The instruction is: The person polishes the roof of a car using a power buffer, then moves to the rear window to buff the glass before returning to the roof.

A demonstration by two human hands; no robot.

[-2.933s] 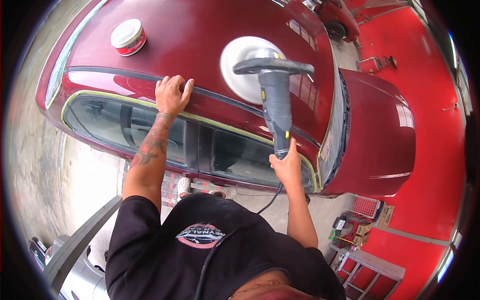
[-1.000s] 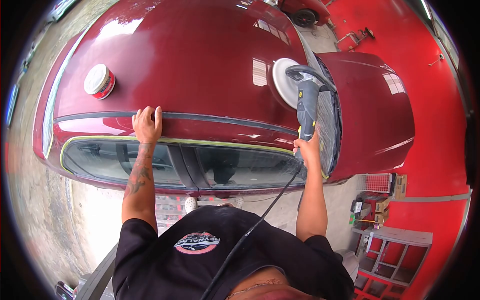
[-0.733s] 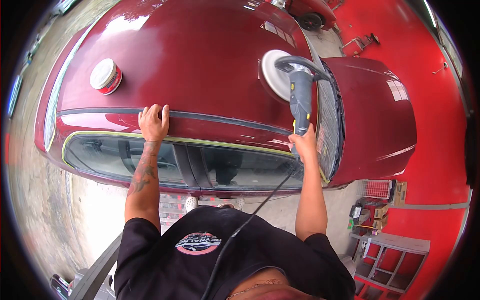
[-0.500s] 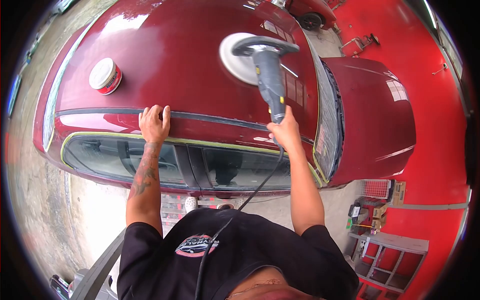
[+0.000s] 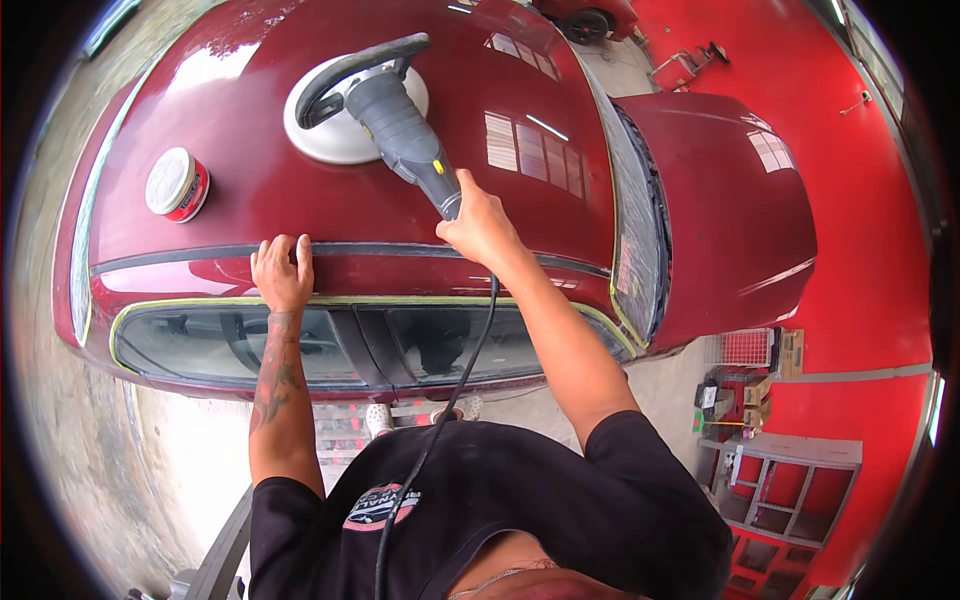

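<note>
My right hand [image 5: 482, 222] is wrapped round the rear grip of a grey car polisher [image 5: 392, 118]. The polisher's round white pad [image 5: 345, 140] sits against the dark red car roof [image 5: 270, 190], left of its middle. A black D-shaped handle at its front has no hand on it. Resting on the black roof trim near the side windows, my left hand [image 5: 283, 270] holds nothing, its fingers a little apart over the edge. A tub of compound [image 5: 178, 186] with a white lid and red label stands on the roof, beyond my left hand.
The polisher's black cord [image 5: 470, 365] runs down over my shirt. Green masking tape [image 5: 240, 300] borders the side windows, and plastic film [image 5: 635, 240] covers the windshield. A grey metal shelf frame [image 5: 785, 480] and boxes [image 5: 757, 390] stand at the lower right.
The polisher has swept left across the roof with my right hand, and its body now tilts toward the upper left. My left hand keeps its place on the roof edge. The view has shifted slightly.
</note>
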